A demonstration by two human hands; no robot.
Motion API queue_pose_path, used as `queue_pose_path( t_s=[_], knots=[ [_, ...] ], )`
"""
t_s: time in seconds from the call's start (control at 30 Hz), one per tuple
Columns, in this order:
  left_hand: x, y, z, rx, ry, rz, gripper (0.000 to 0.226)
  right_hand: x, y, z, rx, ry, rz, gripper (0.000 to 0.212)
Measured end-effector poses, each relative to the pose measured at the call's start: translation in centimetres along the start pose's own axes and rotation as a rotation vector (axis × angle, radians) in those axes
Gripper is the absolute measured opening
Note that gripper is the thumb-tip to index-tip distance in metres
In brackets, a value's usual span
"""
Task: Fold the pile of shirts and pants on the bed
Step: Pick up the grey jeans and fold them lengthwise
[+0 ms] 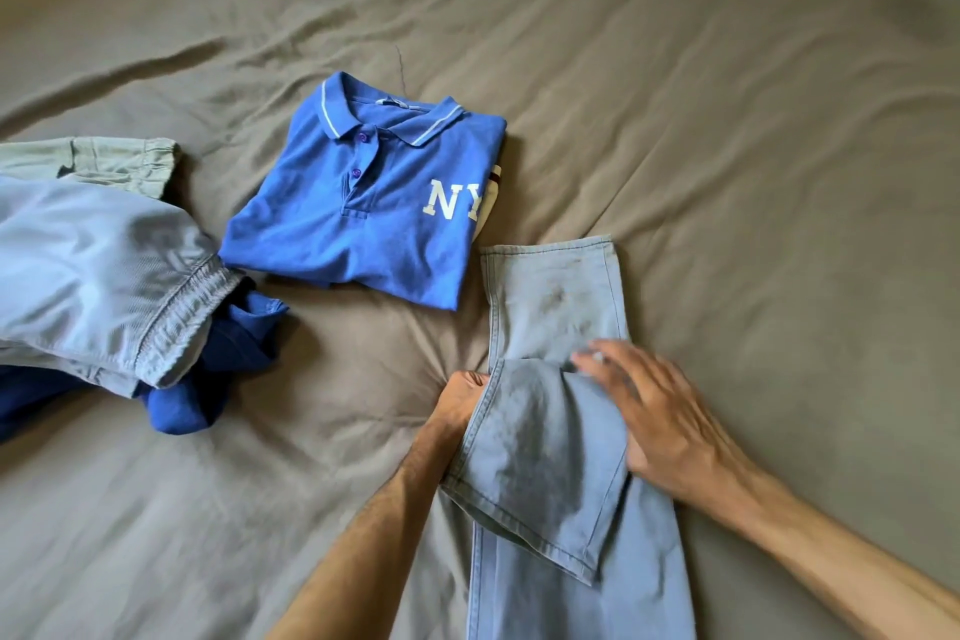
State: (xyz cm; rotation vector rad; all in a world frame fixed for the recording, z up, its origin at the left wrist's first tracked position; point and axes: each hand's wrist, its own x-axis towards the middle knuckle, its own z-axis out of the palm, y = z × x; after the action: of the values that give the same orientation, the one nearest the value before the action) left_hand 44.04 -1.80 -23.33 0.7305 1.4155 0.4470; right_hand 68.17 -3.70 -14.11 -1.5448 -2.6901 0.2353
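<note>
Over on the far left sits what remains of the pile: pale grey-blue pants with an elastic waistband (98, 270) lie on top, a sage-green garment (111, 161) pokes out behind them, and a dark blue shirt (228, 359) is crumpled underneath, its edge spilling toward me. I judge they are unfolded and waiting there so they stay apart from finished work.

Next comes the blue polo shirt with "NY" on the chest (363, 203), folded into a neat rectangle, collar up, lying flat on the brown bedsheet (727, 120). Something cream with a dark red stripe (493, 192) peeks from under its right edge; I cannot tell what it is.

Just right of the polo are the light blue jeans (556, 307) I am working on, laid lengthwise away from me, near the polo's corner. My left hand (462, 400) grips the left edge at the fold, fingers curled round the denim, pinning the crease. My right hand (654, 416) lies spread on top, fingers straight, pressing the doubled-over flap flat. The jeans seem about halfway folded, with the near end running out of view below.
</note>
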Motion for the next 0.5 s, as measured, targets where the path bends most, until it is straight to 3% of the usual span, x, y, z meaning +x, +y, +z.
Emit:
queue_pose_path(
  t_s=[0.07,0.2,0.37,0.43,0.5],
  knots=[
    [0.1,0.4,-0.4,0.026,0.034,-0.001,0.072,-3.1,0.6,0.8,-0.113,-0.123,-0.172,0.11],
    [-0.7,0.8,-0.4,0.047,0.029,0.009,0.072,-4.5,1.7,1.4,-0.236,-0.199,-0.305,0.092],
    [-2.1,2.2,-0.2,0.026,0.005,0.049,0.053,-2.1,1.9,1.8,-0.35,0.09,-0.503,0.021],
    [-2.4,1.8,-0.2,-0.04,-0.02,0.051,0.061,-1.0,1.4,1.3,-0.216,0.136,-0.345,0.025],
    [-2.9,1.5,0.0,-0.109,-0.043,0.052,0.06,0.9,0.8,0.3,0.181,0.113,0.03,0.03]
  ],
)
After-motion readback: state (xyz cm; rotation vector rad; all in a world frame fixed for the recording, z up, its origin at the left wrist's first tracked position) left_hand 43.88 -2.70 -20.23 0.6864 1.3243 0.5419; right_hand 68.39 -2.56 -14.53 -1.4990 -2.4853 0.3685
